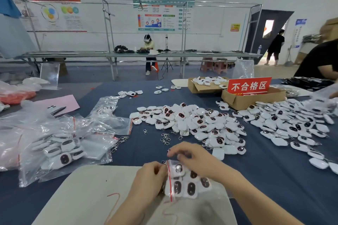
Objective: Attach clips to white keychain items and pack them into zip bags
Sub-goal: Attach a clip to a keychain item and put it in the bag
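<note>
Pinching the zip bag (188, 182) at its red-striped mouth, your left hand (150, 177) clamps the near side and your right hand (190, 159) nips the top corner; the bag, holding white keychain items (178, 169), lies between them at the far right of the beige mat (87, 192); loose clips (165, 139) lie beyond the mat.

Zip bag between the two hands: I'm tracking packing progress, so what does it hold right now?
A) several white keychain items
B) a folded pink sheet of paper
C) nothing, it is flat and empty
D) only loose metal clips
A: through the clear zip bag, held by the left hand and the right hand, several white keychain items with dark oval faces can be seen.
</note>
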`<state>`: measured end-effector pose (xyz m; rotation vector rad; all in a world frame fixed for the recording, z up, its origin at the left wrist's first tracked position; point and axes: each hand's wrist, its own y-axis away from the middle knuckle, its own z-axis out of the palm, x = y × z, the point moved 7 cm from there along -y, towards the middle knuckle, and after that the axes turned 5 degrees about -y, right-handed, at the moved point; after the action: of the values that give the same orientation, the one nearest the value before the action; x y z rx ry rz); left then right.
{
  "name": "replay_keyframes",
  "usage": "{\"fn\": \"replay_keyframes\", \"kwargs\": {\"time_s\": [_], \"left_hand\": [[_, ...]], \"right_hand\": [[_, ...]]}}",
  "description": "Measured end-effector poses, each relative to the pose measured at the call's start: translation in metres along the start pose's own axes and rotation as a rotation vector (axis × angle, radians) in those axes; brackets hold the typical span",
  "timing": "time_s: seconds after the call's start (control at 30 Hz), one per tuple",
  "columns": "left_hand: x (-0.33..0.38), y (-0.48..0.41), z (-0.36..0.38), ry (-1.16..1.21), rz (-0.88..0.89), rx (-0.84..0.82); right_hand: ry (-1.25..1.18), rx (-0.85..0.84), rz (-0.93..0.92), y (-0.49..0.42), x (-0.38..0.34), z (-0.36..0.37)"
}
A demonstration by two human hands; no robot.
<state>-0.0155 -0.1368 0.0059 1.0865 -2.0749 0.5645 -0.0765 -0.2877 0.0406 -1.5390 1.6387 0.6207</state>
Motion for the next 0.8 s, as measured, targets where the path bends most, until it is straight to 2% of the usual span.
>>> {"fn": "replay_keyframes", "kwargs": {"time_s": [0.07,0.2,0.33,0.4,0.47,0.6,0.7,0.8], "left_hand": [[-0.012,-0.006,-0.006,0.057,-0.005,0.053],[-0.045,-0.015,-0.008,0.565,-0.111,0.11],[-0.051,-0.027,-0.01,0.634,-0.092,0.144],[-0.048,-0.038,-0.015,0.529,-0.055,0.185],[-0.04,-0.05,-0.019,0.322,0.028,0.206],[-0.021,-0.083,-0.009,0.076,0.177,0.156],[-0.018,-0.114,0.004,-0.042,0.167,0.108],[-0.014,-0.14,0.013,-0.183,0.154,0.146]], "right_hand": [[-0.11,0.111,0.056,-0.002,0.01,-0.015],[-0.164,0.231,0.135,-0.012,0.034,-0.031],[-0.172,0.288,0.185,-0.029,0.051,-0.035],[-0.154,0.301,0.204,-0.043,0.057,-0.036],[-0.143,0.294,0.201,-0.058,0.061,-0.036],[-0.344,0.309,0.222,-0.085,0.078,-0.036],[-0.446,0.365,0.246,-0.098,0.093,-0.034],[-0.481,0.431,0.211,-0.104,0.103,-0.034]]}}
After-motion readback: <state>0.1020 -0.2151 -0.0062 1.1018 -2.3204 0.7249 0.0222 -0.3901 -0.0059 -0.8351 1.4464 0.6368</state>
